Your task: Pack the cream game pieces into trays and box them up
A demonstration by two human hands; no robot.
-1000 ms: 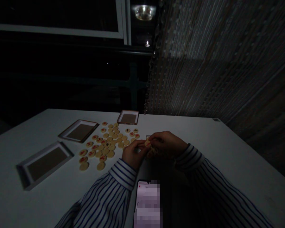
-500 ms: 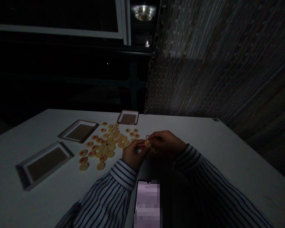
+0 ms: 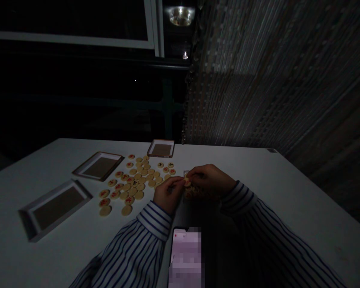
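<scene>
Between my two hands a round wooden piece with a red mark [image 3: 187, 182] is held up. My right hand [image 3: 211, 179] pinches it from the right. The fingertips of my left hand [image 3: 169, 195] are pressed together at its left edge. Below my right hand, in shadow, lie several more pieces [image 3: 198, 193] in what looks like a clear-edged container, mostly hidden. Left of my hands, many round pieces [image 3: 140, 187] are spread over the white table [image 3: 276, 212], some with red or black characters and others blank side up.
Three shallow open boxes stand on the table: a long one [image 3: 58, 206] at the left, one [image 3: 99, 165] behind it, and a small one [image 3: 161, 149] at the back. A lit phone [image 3: 186, 256] is near me. A bead curtain [image 3: 243, 80] hangs behind.
My left fingers have drawn slightly back and lower from the piece. The piece has turned a little in my right fingers, and more of the container edge shows.
</scene>
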